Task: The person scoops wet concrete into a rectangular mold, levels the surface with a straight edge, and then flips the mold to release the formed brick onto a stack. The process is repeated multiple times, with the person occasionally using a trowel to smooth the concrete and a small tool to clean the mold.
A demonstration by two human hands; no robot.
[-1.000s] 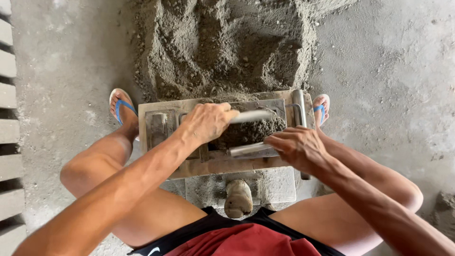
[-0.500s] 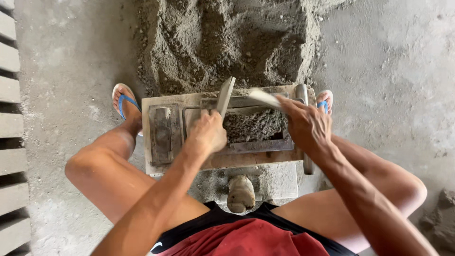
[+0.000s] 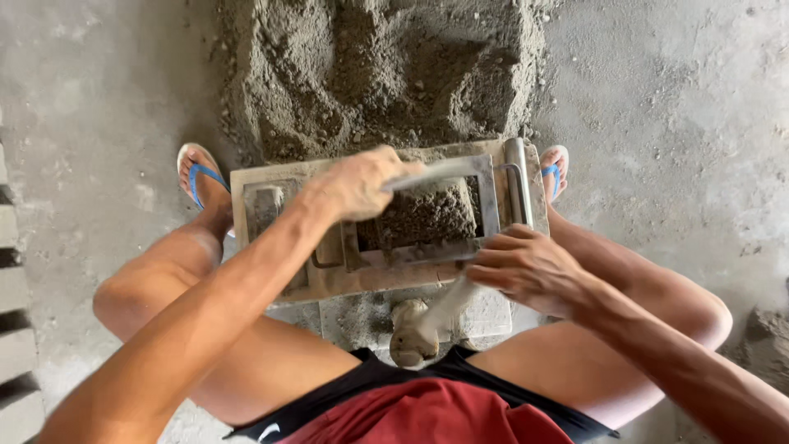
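Observation:
A metal brick mould (image 3: 246,193) rests on a grey block between my knees, its cavity packed with dark damp mix (image 3: 423,218). My left hand (image 3: 353,185) is closed on a flat metal bar (image 3: 440,170) lying across the mould's top. At the mould's near right edge, my right hand (image 3: 526,267) grips a second pale bar (image 3: 444,306). That bar is blurred and points down toward a rounded knob (image 3: 408,341). An upright steel handle (image 3: 516,177) stands at the mould's right end.
A big heap of grey sand mix (image 3: 386,74) lies just beyond the mould. My feet in blue sandals (image 3: 197,177) flank it. Grey blocks (image 3: 16,337) line the left edge. A small lump of mix (image 3: 768,337) sits on the concrete floor at right.
My left hand swung its bar from upright to flat across the mould top. My right hand dropped from the mould's far right corner to its near edge, and its bar now points downward.

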